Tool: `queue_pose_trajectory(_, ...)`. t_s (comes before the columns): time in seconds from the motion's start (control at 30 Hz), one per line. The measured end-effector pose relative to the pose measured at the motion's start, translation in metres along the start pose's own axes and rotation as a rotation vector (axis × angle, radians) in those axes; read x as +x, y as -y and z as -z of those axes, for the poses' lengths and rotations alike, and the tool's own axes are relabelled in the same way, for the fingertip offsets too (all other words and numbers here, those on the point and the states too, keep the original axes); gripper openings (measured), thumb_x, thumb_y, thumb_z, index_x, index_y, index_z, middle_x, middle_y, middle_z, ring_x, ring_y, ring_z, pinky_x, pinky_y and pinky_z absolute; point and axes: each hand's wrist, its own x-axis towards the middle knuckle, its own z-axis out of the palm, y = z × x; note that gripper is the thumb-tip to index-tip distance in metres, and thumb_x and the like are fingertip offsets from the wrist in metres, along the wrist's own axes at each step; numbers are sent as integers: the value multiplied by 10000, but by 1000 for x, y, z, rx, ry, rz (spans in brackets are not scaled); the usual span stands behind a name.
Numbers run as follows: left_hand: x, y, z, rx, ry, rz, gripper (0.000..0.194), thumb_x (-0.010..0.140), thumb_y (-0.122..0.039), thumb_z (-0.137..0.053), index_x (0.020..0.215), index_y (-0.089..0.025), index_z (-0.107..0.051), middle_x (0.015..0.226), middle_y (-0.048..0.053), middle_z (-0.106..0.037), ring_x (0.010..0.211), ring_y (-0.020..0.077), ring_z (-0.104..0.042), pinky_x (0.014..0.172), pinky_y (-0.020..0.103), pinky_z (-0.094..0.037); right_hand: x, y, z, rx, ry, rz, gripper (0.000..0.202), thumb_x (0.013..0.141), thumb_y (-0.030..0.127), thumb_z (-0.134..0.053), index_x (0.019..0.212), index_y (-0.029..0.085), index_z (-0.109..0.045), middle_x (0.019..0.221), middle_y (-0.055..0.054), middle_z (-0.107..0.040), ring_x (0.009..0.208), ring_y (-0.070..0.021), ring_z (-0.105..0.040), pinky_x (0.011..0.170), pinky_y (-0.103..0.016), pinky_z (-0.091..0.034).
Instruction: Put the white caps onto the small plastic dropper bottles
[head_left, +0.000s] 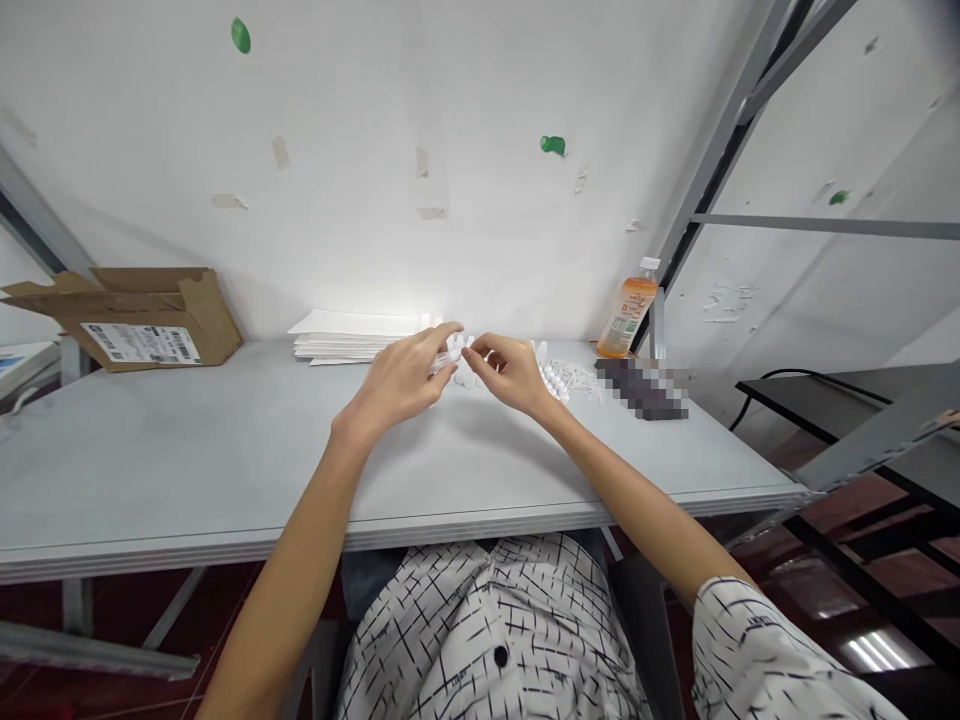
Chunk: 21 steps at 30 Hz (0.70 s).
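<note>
Above the middle of the grey table, my left hand (409,372) is closed around a small whitish, partly clear piece (448,356) whose kind I cannot make out. My right hand (510,370) meets it from the other side, thumb and fingers pinched together at the piece's right end. Whatever lies inside that pinch is too small to name. Behind and beside my right hand are several small white parts (553,380), partly hidden by the hand. A tangle of thin white cords (577,378) lies just right of them.
A stack of white sheets or flat boxes (345,335) lies behind my left hand. An open cardboard box (157,320) stands at the back left. An orange bottle (628,312) and a dark blurred-out object (643,388) are on the right. The table's front edge (480,530) runs before my lap.
</note>
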Motion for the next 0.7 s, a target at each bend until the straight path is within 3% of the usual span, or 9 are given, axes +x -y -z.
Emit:
queue_pose_trajectory(0.33,-1,-2,3,-1,-14,1,330,910,-258,-558,1232,-285,-492,1078,19,-707,681,150,-623,636,270,-415,2,2,5,138,96,-240,507,865,630,-612,652,170,-589,618,-11,-614,455,-85,-505,459,-237,-374)
queue_pose_trajectory(0.53,0,-1,2,-34,-14,-9,286,902,-272,-590,1177,-272,-513,1078,17,-729,805,189,-684,666,275,-432,3,5,8,468,202,-371,457,829,596,-687,733,154,-623,677,-2,-622,431,-66,-534,410,-215,-347)
queue_pose_trajectory(0.7,0,0,2,-27,-16,1,252,894,-275,-606,1134,-266,-528,1070,8,-750,861,217,-706,680,283,-429,3,5,7,510,239,-404,463,799,594,-719,720,148,-625,667,-4,-622,429,-68,-540,386,-206,-315)
